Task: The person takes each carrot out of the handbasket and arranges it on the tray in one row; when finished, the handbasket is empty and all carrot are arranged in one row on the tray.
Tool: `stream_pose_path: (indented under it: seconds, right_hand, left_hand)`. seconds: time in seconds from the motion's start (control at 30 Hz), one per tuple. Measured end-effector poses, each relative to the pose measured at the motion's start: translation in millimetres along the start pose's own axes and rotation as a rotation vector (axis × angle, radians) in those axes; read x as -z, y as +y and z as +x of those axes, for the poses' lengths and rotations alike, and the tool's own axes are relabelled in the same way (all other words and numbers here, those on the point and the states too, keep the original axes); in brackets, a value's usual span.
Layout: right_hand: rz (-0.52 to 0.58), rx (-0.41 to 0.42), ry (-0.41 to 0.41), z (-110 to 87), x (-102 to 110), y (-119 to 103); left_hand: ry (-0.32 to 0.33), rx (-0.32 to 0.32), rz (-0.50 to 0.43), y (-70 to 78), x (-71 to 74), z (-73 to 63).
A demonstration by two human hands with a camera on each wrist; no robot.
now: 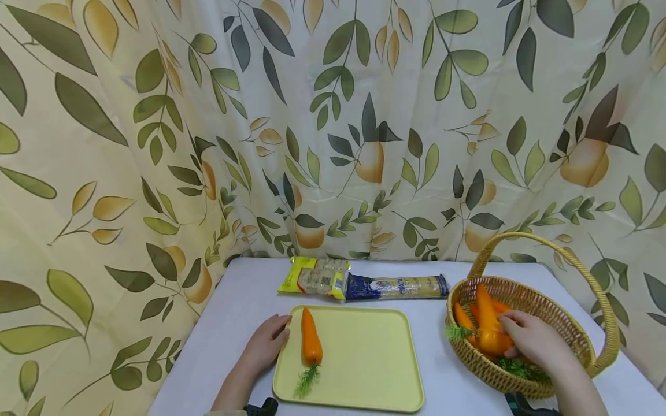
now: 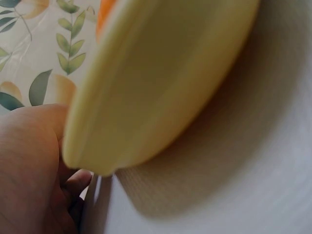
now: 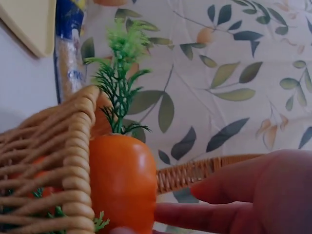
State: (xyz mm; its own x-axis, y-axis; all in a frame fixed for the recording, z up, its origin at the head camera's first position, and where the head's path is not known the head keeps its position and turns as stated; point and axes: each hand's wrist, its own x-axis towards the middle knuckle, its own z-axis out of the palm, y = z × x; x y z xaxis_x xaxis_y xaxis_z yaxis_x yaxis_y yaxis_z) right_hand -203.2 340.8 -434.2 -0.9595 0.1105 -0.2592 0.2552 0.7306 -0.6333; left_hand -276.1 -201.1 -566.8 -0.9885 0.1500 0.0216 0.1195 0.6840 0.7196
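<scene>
My left hand (image 1: 266, 342) is at the left side of a pale yellow tray (image 1: 369, 358), holding its rim; in the left wrist view the tray edge (image 2: 117, 122) hides part of the fingers. On the tray's left part lies an orange carrot (image 1: 310, 341) with its green top toward me. Reaching into a wicker basket (image 1: 468, 352) at the right, my right hand (image 1: 533, 338) grips a thick carrot (image 1: 487, 323) among several others. The right wrist view shows this carrot (image 3: 122, 180) at the woven rim, fingers on its right side, and a feathery green top (image 3: 119, 78) above.
Behind the tray lie a yellow packet (image 1: 317, 277) with a see-through part and a long blue pasta packet (image 1: 398, 286). A tall arched handle (image 1: 572, 260) rises over the basket. A leaf-patterned curtain (image 1: 333, 144) hangs along the back and left of the white table (image 1: 218, 323).
</scene>
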Motion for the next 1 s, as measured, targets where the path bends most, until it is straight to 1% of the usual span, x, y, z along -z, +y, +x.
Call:
stream_pose_path:
  seconds: [0.1,0.27,0.33,0.43,0.57,0.67,0.8,0.87,0.93,1.0]
  right_hand:
    - [-0.043,-0.003,-0.024,-1.7,2.6,-2.0]
    - [-0.054,-0.001,-0.044,-4.9,3.1,-5.7]
    - [-0.054,0.004,-0.037,-6.1,4.3,-8.0]
    - [-0.092,0.028,-0.011,-6.4,7.6,-12.0]
    - [-0.168,0.085,0.024,-0.6,8.6,-15.1]
    - [-0.176,0.134,0.026,7.3,3.6,-14.6]
    - [-0.155,0.201,0.043,17.3,-4.6,-11.7]
    - [-0.148,0.237,0.074,20.8,-7.6,-9.6]
    - [-0.138,0.257,0.097,22.8,-9.6,-7.6]
    - [-0.126,0.256,0.114,24.0,-11.1,-5.0]
  left_hand:
    - [0.021,0.001,-0.003,1.6,1.4,1.8]
    - [0.028,0.027,-0.007,2.0,1.8,1.7]
    - [0.022,0.032,-0.004,2.1,1.0,1.3]
    - [0.016,0.038,-0.003,1.9,-0.7,0.6]
    - [0.009,0.053,-0.005,1.7,-2.0,0.0]
    - [0.006,0.055,0.001,1.6,-1.9,-0.4]
    - [0.004,0.057,0.002,2.8,-1.6,-0.1]
    - [0.006,0.054,-0.001,3.5,-1.1,0.2]
    - [0.005,0.054,-0.003,3.9,-0.6,0.1]
    - [0.006,0.041,0.008,3.0,-0.5,-0.9]
